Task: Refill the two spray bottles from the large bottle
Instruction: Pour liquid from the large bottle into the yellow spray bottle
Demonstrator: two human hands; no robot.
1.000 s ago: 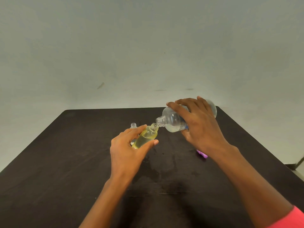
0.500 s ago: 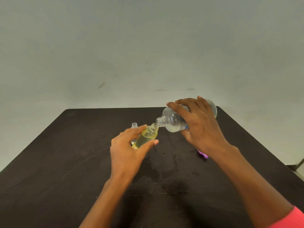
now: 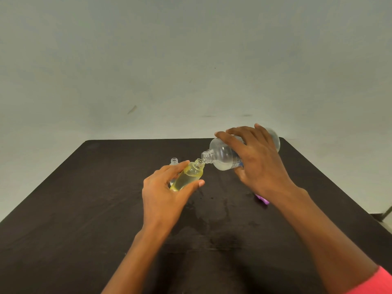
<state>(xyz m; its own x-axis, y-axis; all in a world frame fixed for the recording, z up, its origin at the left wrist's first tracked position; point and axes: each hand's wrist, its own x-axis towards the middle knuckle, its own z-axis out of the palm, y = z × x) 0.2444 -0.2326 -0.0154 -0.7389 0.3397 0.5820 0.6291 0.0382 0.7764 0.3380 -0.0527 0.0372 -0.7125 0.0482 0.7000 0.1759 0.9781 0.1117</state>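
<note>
Above the table (image 3: 84, 209), right hand (image 3: 258, 164) clasps the tipped, part-filled large bottle (image 3: 222, 153), left hand (image 3: 163, 196) the yellow spray bottle (image 3: 188, 176).

Clear glossy plastic bottles (image 3: 222, 154), matt dark table (image 3: 84, 209)

Bare room — dark table (image 3: 84, 209), plain pale wall (image 3: 191, 60)

Left hand (image 3: 163, 196) grips spray bottle (image 3: 188, 177); right hand (image 3: 261, 164) clasps large bottle (image 3: 222, 155) from above; forearms extended.
</note>
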